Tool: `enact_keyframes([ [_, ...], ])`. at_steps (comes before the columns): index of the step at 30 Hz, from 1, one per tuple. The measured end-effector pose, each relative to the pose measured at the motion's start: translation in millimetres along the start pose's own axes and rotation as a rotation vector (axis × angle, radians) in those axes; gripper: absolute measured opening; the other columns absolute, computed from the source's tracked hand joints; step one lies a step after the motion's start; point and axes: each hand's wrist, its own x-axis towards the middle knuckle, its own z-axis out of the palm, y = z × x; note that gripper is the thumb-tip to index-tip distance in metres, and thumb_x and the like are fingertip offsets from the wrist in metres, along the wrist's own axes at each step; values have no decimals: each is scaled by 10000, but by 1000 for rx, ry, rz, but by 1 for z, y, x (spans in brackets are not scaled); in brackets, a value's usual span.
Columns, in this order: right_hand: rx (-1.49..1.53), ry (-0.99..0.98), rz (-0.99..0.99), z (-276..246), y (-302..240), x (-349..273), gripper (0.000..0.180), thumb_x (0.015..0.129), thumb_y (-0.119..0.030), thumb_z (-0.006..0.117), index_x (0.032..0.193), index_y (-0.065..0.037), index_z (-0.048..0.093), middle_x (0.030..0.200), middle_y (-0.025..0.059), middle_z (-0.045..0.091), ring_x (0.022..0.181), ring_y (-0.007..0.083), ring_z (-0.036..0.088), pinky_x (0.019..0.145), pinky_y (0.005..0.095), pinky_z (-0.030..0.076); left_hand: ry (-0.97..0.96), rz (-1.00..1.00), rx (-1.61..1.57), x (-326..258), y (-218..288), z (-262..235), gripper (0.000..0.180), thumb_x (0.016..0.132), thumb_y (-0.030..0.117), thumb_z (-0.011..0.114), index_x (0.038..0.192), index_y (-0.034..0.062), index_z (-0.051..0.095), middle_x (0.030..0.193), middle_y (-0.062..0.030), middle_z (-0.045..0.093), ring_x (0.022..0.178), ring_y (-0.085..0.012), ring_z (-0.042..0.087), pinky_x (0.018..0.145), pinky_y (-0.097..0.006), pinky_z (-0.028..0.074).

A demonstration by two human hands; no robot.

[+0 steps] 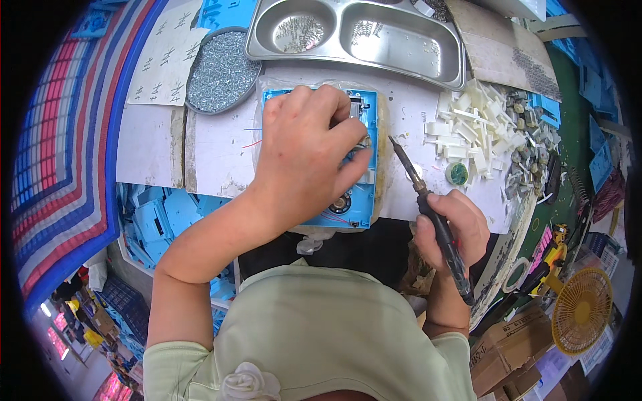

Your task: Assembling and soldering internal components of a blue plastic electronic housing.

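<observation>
1. Round grey tray of small silver screws point(222, 70), one, far left on the white tabletop point(154, 144); screws too many to count.

2. Blue plastic housing with wiring and a round metal part inside point(354, 200), one, lying flat at the middle of the tabletop just in front of me. Thin red and blue wires trail from its left edge.

3. My left hand point(304, 157), one, spread over the housing, fingertips pressed to its right inner edge. The grip looks closed on some small part there, but I cannot tell what, if anything, it pinches.

4. Two-compartment stainless steel tray point(354, 33), one, beyond the housing, a scatter of small metal bits in each well.

5. Black-handled soldering iron point(435, 224), one, clenched in my right hand point(455, 227), tip raised toward the housing's right side, not touching it.

6. Heap of white plastic pieces point(471, 130), uncounted, right of the iron; a small round green-filled tin point(457, 174), one, beside it.

Hazards, as I judge them: the tip sits near my left fingertips, so a slip could burn them; a drifting tip could melt the blue plastic or scorch the wires.
</observation>
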Motion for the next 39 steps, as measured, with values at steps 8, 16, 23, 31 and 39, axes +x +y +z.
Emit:
enact_keyframes([
  [8, -39, 45, -3, -2, -1, 0, 314, 776, -4, 758, 1069, 25, 650, 624, 73, 571, 479, 189, 474, 465, 296, 367, -249, -140, 169, -33, -31, -58, 208, 801, 69, 773, 998, 63, 708, 853, -86, 630, 734, -266, 636, 661, -398, 515],
  [16, 281, 162, 233, 31, -21, 20, 433, 822, 13, 758, 1226, 27, 605, 909, 114, 667, 687, 153, 607, 616, 275, 499, 70, -106, -475, -17, -29, -16, 105, 852, -13, 745, 954, -2, 721, 864, -94, 702, 715, -157, 720, 606, -258, 565],
  [23, 278, 55, 338, 69, -20, 66, 553, 845, 48, 724, 1364, -19, 545, 1100, 95, 672, 944, 146, 687, 816, 273, 561, 47, -399, -796, -23, -25, -9, 53, 899, 0, 714, 929, -41, 699, 813, -68, 700, 676, -93, 700, 596, -222, 552],
  [31, 350, 2, 378, 79, -19, 79, 623, 831, 94, 714, 1403, -4, 488, 1040, 103, 664, 996, 184, 690, 909, 327, 560, 79, -300, -755, -23, -33, -9, 93, 908, 39, 709, 944, -46, 699, 812, -93, 697, 636, -126, 702, 556, -262, 565],
  [39, 404, 42, 334, 90, -13, 82, 565, 861, 85, 685, 1388, -39, 521, 1008, 81, 661, 910, 132, 682, 827, 271, 559, -16, -421, -870, -20, -34, -18, 123, 951, 67, 671, 977, -46, 711, 780, -86, 699, 621, -101, 669, 549, -258, 543],
])
